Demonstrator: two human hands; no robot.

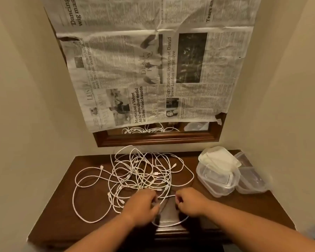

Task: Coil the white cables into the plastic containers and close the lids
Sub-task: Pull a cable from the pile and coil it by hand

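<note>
I find the wooden table (58,215) carrying the white cables (135,171) in one loose tangle at centre, none coiled. The plastic containers (216,180) stand far right, no cable inside (as far as I can see). The left hand (142,204) and right hand (191,202) each pinch a strand at the near edge. I judge the task barely begun.

Newspaper (153,60) on the far wall, turned sideways, with headlines running upward. Left edge: section title "LEISURE". Lower left: "Martin Looi's 'Velvet Alibi' wins silver medal at Global Music Awards". Centre: "Ziggy Stardust lives on at David Bowie London immersive". Top left: "Dancing", cut off. Top right: "Tears and", cut off. The body text is too small to read.
</note>
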